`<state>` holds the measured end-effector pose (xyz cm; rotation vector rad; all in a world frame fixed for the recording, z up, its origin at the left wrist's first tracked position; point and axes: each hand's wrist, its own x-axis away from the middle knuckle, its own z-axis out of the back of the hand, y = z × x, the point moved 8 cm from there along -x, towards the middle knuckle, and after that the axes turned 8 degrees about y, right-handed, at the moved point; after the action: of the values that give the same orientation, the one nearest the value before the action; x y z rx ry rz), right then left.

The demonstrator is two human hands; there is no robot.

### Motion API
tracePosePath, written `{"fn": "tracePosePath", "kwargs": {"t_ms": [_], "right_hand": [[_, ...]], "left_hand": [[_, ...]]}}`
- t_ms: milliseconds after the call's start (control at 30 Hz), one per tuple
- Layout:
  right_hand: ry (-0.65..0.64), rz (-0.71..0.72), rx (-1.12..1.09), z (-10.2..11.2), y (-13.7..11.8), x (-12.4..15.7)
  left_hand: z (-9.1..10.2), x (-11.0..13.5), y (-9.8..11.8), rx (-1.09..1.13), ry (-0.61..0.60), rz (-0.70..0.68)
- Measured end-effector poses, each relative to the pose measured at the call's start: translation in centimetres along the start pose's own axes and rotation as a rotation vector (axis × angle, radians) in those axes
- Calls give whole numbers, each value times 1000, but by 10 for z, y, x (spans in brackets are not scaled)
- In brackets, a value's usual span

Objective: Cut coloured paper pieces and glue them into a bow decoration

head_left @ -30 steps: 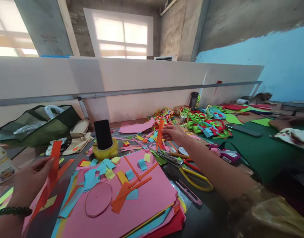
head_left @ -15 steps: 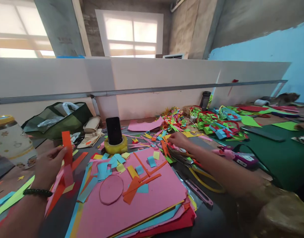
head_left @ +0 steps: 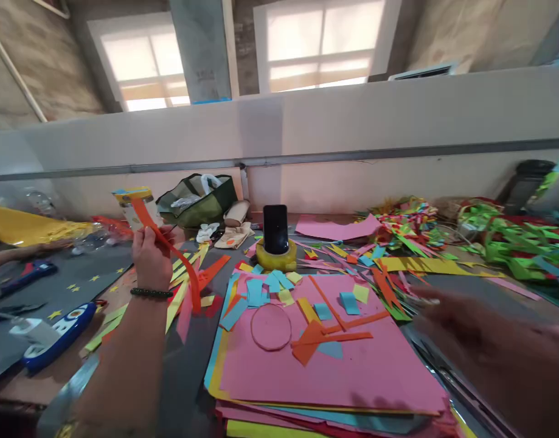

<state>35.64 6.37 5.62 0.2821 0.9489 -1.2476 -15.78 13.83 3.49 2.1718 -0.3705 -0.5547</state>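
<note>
My left hand (head_left: 150,258) is raised above the table's left side, fingers closed round a long orange paper strip (head_left: 172,254) that curls up past the thumb and hangs down to the right. A black bead bracelet (head_left: 151,293) circles that wrist. My right hand (head_left: 461,325) is a dark motion blur at the right, low over the table beside the pink sheet; its fingers cannot be made out. A stack of coloured sheets with a pink sheet (head_left: 325,353) on top lies in front, strewn with orange, blue and yellow scraps and a thin pink paper ring (head_left: 270,326).
A black phone (head_left: 275,229) stands in a yellow tape roll (head_left: 275,258). A green bag (head_left: 197,204) and a jar (head_left: 134,207) sit at the back left. Blue-white cutters (head_left: 60,331) lie on the left. Heaps of green and multicoloured paper strips (head_left: 511,240) fill the right.
The view has swung left. My left hand lifted the orange strip higher and further from me. My right hand pulled back from the scraps near the scissors and is now blurred, nearer to me.
</note>
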Motion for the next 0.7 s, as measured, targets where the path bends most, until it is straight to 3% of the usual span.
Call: {"fn": "tracePosePath", "kwargs": {"t_ms": [167, 300, 367, 467, 700], "right_hand": [[-51, 65, -32, -18, -9, 45], [-71, 56, -55, -24, 5, 55], [-111, 17, -94, -28, 13, 62], [-177, -41, -168, -38, 17, 72], [-269, -146, -275, -47, 16, 84]], "left_hand": [[-2, -4, 26, 71, 28, 51], [-17, -18, 54, -71, -103, 88], [-26, -27, 58, -229, -193, 107], [-34, -26, 32, -527, -333, 181], [-28, 36, -83, -991, -654, 255]]}}
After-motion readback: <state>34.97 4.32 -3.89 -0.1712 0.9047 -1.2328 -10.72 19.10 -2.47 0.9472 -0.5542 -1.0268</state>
